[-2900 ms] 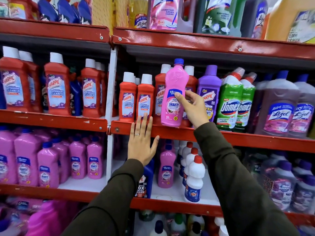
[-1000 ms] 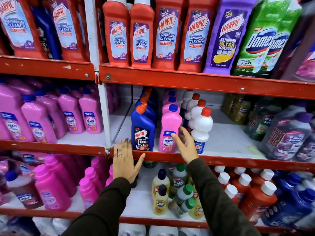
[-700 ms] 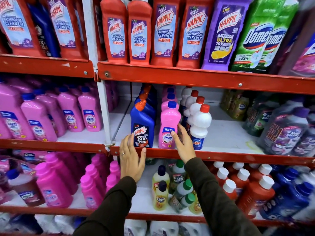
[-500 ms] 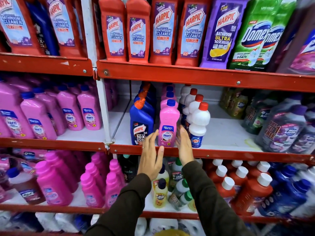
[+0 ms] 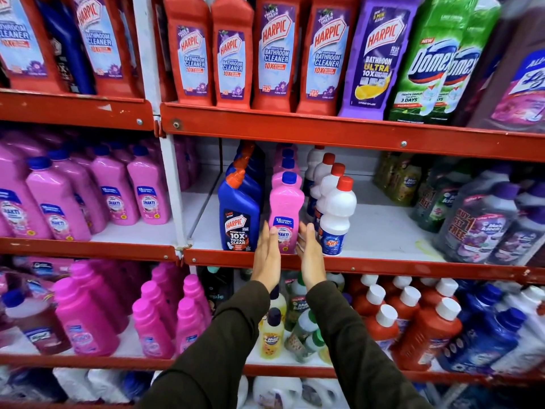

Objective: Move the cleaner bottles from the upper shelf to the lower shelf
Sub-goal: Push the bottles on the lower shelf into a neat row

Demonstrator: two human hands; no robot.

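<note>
1. On the lower shelf (image 5: 354, 262), head view (the only view): a pink Shakti bottle (image 5: 285, 212) w/ a blue cap stands upright at the shelf's front edge, between a blue Harpic bottle (image 5: 239, 215) on its left and a white Rin bottle (image 5: 337, 215) w/ a red cap on its right. More pink bottles line up behind it.

2. Change: approx 3 s ago the right hand held this bottle up on the upper shelf (image 5: 324, 128), in front of the red Harpic bottles (image 5: 233, 51). Now it rests on the lower shelf and that front spot up top is bare.

3. Hands: half a sec ago the left hand (image 5: 267, 258) was coming in from the shelf edge; now both flank the bottle's base. Left fingers are straight and held together, tips at the label's left side. Right hand (image 5: 309, 255) mirrors it, fingers together, tips at the bottle's right side, just beside the Rin bottle. Neither hand wraps the bottle; whether the palms press it, can't tell.

4. Meaning: this bottle's move looks done, and the hands seem to be squaring it into its row. Whether more bottles up top need moving isn't clear.
</note>
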